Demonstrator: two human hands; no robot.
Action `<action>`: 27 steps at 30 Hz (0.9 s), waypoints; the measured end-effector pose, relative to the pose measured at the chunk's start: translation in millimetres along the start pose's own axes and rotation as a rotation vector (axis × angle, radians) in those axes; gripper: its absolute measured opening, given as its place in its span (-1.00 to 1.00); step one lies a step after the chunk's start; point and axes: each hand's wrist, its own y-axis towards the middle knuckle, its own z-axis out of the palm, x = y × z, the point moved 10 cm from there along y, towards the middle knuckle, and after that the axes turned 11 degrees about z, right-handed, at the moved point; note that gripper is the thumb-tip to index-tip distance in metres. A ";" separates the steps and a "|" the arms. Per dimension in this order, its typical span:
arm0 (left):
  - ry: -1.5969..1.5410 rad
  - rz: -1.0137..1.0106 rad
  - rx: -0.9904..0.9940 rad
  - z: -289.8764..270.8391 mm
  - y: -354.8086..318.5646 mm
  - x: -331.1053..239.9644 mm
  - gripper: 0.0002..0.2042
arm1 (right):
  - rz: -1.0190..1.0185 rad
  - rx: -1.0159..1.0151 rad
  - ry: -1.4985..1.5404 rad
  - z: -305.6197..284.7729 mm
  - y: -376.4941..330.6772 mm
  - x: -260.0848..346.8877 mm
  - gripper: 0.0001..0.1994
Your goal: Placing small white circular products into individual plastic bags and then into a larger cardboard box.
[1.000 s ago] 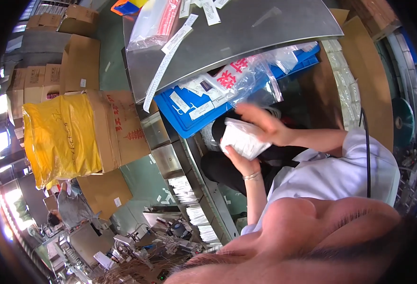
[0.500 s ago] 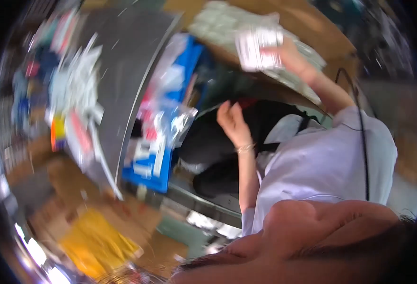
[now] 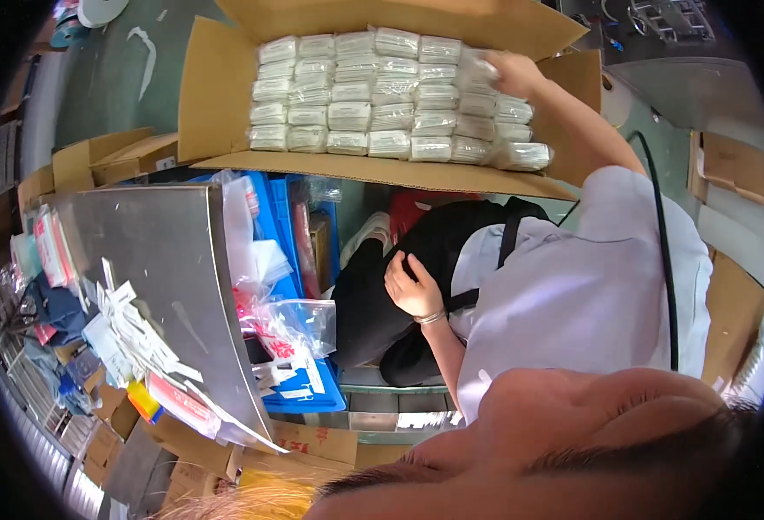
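Note:
A large open cardboard box (image 3: 382, 165) at the far side holds rows of small white packets in clear plastic. My right hand (image 3: 514, 76) reaches into its right part, its fingers closed on a clear-wrapped packet (image 3: 475, 73) at the end of the far row. Part of that packet is blurred. My left hand (image 3: 411, 286) is over my lap, beside my dark trousers, with its fingers apart and nothing in it. A bracelet circles the left wrist.
A dark metal-edged table (image 3: 165, 225) at left carries white paper strips (image 3: 135, 325). Beside it, blue bins (image 3: 300, 394) hold plastic bags (image 3: 300, 325). A black cable (image 3: 659, 234) hangs near my right shoulder. More cardboard boxes (image 3: 135, 156) stand left of the large box.
The view has swung, bringing the box fully into sight. My right hand carried a white packet from above the box down into its right end. The left hand stays over my lap.

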 end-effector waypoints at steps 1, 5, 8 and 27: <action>0.027 0.001 0.017 2.4 1.4 0.4 -0.83 | 0.128 0.144 0.020 18.4 -17.6 -26.9 -0.46; 0.057 -0.006 -0.051 -8.1 9.9 8.6 -0.84 | -0.083 0.378 0.032 77.5 -108.0 -30.4 -0.36; -0.070 0.049 -0.217 -30.0 3.0 11.1 -0.84 | 0.067 0.538 -0.043 122.6 -105.1 -56.3 -0.25; -0.284 -1.622 -1.005 23.1 -300.6 294.0 -0.70 | -1.724 -0.381 0.512 -136.6 -290.0 543.0 -0.76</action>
